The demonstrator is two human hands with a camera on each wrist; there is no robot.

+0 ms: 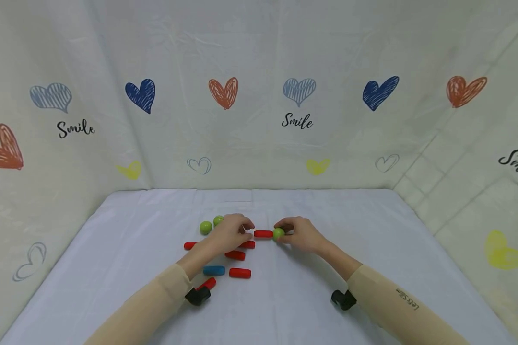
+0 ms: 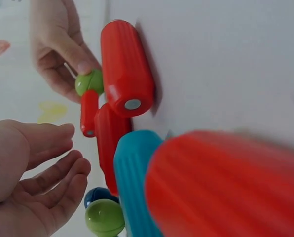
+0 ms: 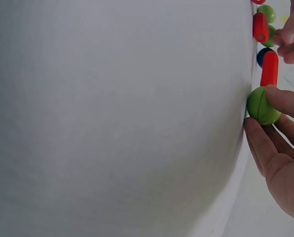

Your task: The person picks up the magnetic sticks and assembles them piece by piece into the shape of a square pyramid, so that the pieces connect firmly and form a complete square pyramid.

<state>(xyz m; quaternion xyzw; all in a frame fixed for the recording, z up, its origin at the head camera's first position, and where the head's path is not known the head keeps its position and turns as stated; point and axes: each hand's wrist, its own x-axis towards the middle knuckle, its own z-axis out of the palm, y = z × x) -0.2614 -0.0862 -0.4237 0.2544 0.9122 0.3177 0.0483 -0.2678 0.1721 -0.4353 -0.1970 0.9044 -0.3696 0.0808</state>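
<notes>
Between thumb and fingers, my right hand [image 1: 304, 234] pinches a glossy green ball [image 1: 278, 234] with a thin seam round it. A red ribbed rod [image 1: 263, 234] meets the ball end to end and points toward my left hand [image 1: 229, 232]. The left hand holds nothing; its fingers are relaxed and slightly bent, close to the rod's free end. In the left wrist view, this rod [image 2: 89, 113] hangs off the ball as one line, and my left fingers [image 2: 63, 173] stay apart from it.
More red rods [image 1: 240, 273] and a blue rod [image 1: 214, 270] lie on the white-covered table [image 1: 302, 306], several under or near the left forearm. Two green balls [image 1: 206, 227] sit behind the left wrist. A dark blue ball [image 3: 263, 58] shows in the right wrist view. A heart-printed curtain [image 1: 259, 143] stands behind.
</notes>
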